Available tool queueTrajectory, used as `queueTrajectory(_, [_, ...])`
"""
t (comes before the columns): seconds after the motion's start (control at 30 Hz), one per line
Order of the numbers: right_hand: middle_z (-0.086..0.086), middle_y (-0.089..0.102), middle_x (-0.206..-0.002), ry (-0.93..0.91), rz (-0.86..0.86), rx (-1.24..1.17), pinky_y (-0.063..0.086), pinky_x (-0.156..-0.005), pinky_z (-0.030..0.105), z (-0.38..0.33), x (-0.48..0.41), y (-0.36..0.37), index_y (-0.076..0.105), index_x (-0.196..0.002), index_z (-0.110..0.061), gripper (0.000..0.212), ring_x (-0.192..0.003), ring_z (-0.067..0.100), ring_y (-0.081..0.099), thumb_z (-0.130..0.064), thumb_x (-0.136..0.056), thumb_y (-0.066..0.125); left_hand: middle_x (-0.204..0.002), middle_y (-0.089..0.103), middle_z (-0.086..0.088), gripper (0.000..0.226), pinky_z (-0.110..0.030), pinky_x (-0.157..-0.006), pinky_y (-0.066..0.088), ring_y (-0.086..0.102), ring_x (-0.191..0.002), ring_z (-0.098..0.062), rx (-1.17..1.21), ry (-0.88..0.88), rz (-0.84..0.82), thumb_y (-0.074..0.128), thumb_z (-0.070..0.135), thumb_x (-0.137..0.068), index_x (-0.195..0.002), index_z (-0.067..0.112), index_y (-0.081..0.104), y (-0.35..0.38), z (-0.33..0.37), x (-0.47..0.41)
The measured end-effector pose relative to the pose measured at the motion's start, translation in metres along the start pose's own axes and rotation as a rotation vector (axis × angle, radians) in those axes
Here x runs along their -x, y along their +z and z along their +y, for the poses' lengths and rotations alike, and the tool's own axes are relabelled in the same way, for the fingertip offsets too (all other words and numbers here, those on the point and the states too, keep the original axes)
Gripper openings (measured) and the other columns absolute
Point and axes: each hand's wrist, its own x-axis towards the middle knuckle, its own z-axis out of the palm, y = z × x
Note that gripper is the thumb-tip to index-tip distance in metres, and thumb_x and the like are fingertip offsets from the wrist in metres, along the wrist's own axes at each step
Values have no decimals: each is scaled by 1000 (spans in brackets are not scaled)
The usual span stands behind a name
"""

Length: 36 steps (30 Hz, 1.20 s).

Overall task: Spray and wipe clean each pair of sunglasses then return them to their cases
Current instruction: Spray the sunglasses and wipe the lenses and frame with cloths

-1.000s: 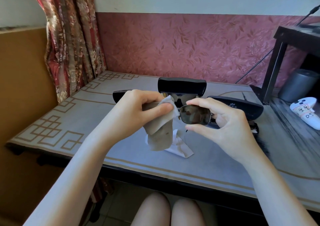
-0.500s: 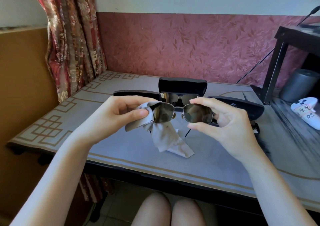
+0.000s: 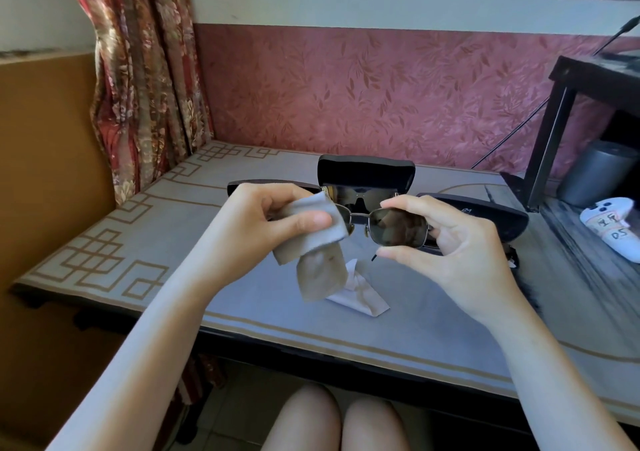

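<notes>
My right hand [image 3: 460, 253] pinches the sunglasses [image 3: 394, 231] by one lens above the desk [image 3: 242, 312]; my left hand [image 3: 263, 222] presses a cloth [image 3: 311, 239] around the other lens.

Left hand [image 3: 273, 222] pinches cloth [image 3: 311, 243] over one lens of sunglasses [image 3: 391, 231] held by right hand [image 3: 460, 253].

1. An open case [image 3: 366, 177] stands at frame centre on the table [image 3: 194, 277].
2. Closed cases lie left [image 3: 242, 184] and right [image 3: 491, 213] of it.
3. A white controller [image 3: 611, 227] lies at the right edge.
</notes>
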Motion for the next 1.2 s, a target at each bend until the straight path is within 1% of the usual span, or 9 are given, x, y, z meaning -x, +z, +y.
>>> queueTrajectory(0.17, [-3, 68, -97, 9, -14, -4, 48, -94, 47, 2, 1, 0, 69, -107, -32, 42, -95, 19, 63, -17, -70, 81, -46, 54, 7, 24, -10, -45, 30, 36, -43, -4, 30, -1, 0, 56, 31, -82, -73, 12, 69, 0, -3, 3])
queueTrajectory(0.33, [-3, 69, -98, 18, -12, -30, 45, -99, 50, 2, 3, 0, 69, -109, -32, 44, -95, 17, 64, -19, -69, 81, -46, 46, 2, 17, -8, -49, 33, 38, -44, -4, 46, -30, 19, 57, 27, -84, -86, 24, 74, -9, -12, 5])
queueTrajectory(0.47, [-6, 68, -100, 29, -21, 41, 39, -101, 57, 3, 0, 1, 67, -111, -40, 42, -99, 17, 64, -35, -72, 82, -44, 52, 8, 16, -7, -49, 33, 43, -44, 0, 44, -23, 190, 57, 13, -92, -90, 20, 71, -12, -17, 6])
queueTrajectory(0.6, [-10, 70, -103, 24, 20, -12, 51, -95, 35, 1, -2, -2, 68, -107, -31, 40, -100, 11, 65, -19, -71, 79, -66, 69, 23, 22, -5, -60, 42, 60, -64, 10, 49, 61, 446, 59, 7, -92, -92, 26, 69, -24, -22, 13])
queueTrajectory(0.7, [-14, 72, -101, 32, 58, -36, 49, -78, 13, 3, -4, -5, 67, -104, -31, 43, -92, 5, 65, -7, -72, 80, -59, 65, 23, 24, -7, -52, 39, 53, -54, 8, -101, 55, 500, 61, 9, -91, -89, 31, 70, -32, -36, 22])
queueTrajectory(0.9, [-12, 72, -103, 25, 107, -21, 49, -92, 23, 6, -10, -5, 67, -104, -34, 44, -97, 9, 66, -6, -73, 81, -60, 66, 14, 20, -6, -49, 37, 54, -51, 8, -367, -164, 231, 67, 15, -87, -84, 34, 69, -14, -83, 34])
queueTrajectory(1.07, [-10, 72, -105, 34, 92, 11, 49, -99, 41, 6, -12, -1, 66, -105, -36, 45, -99, 12, 66, -9, -74, 82, -92, 67, 15, 24, -1, -72, 38, 61, -88, 3, -393, -209, 150, 69, 18, -86, -110, 22, 70, 15, -100, 32])
queueTrajectory(1.13, [-12, 71, -105, 53, 72, 57, 44, -101, 52, 7, -13, 2, 66, -107, -39, 43, -101, 12, 66, -21, -73, 83, -110, 63, 10, 41, -10, -87, 39, 59, -105, -8, -422, -185, 163, 70, 21, -85, -125, 22, 61, 16, -104, 29])
queueTrajectory(1.2, [-13, 71, -108, 71, 47, 76, 40, -103, 56, 9, -13, 4, 65, -110, -40, 43, -104, 12, 65, -26, -73, 82, -125, 56, 10, 62, -23, -101, 37, 51, -117, -8, -397, -142, 220, 73, 26, -81, -137, 23, 48, 11, -102, 29])
